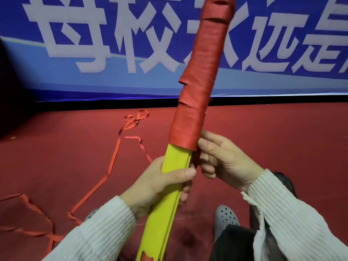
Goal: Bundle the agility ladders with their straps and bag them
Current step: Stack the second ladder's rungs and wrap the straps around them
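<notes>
Agility ladders (pixel 165 194) stacked as flat yellow rungs, rigid and smooth, propped upright at centre, near end low, far end tilted up and right, likely to keep wrapping within easy reach. Red strap (pixel 199 76), woven and matte, wound in overlapping spirals over the far portion; loose tail (pixel 113 159) trailing left across red carpet (pixel 263 147). Left hand (pixel 160 183) curled round bare rungs, steadying. Right hand (pixel 220 159) fingers bent at wrap's lower edge, seemingly pinching strap; exact hold hidden.
</notes>
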{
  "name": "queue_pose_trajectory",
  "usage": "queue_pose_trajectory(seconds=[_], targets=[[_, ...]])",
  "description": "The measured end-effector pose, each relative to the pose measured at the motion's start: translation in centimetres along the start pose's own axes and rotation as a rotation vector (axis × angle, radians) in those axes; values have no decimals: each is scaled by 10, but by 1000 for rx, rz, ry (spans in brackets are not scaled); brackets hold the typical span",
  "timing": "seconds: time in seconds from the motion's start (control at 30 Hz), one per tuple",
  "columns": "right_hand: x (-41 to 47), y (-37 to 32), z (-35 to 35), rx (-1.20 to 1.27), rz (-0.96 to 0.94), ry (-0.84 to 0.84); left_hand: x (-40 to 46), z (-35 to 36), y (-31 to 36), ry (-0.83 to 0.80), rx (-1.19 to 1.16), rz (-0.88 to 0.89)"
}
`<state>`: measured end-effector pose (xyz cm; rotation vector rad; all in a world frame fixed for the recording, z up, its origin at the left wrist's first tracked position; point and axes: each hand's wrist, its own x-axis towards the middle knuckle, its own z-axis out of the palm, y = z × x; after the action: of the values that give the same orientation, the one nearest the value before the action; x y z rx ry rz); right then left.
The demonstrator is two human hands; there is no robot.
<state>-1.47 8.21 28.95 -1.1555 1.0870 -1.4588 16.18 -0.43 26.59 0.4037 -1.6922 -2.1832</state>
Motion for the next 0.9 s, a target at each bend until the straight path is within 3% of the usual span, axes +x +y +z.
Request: queue_pose_trajectory(seconds=[0.03,0.1,0.2,0.3,0.47,0.7,0.73,0.87,0.9], targets=[[-2,0,0,11,-13,-46,-1,-3,1,-60,-33,-42],[0,2,1,-65,-84,19,1,-6,3,-51,-45,-55],[6,2,7,-141,-152,244,8,3,-5,179,143,113],[10,3,9,-181,-139,355,14,10,-12,360,363,243],[10,-1,-3,-706,-151,481,15,-12,1,533,600,315],[19,4,-8,-1151,-88,626,13,-13,-1,663,648,286],[18,3,-10,-1120,-71,634,13,-14,-1,670,641,277],[9,-9,-3,-270,127,515,10,-19,-4,677,607,251],[7,-11,-3,-194,152,484,10,-20,-5,679,612,252]])
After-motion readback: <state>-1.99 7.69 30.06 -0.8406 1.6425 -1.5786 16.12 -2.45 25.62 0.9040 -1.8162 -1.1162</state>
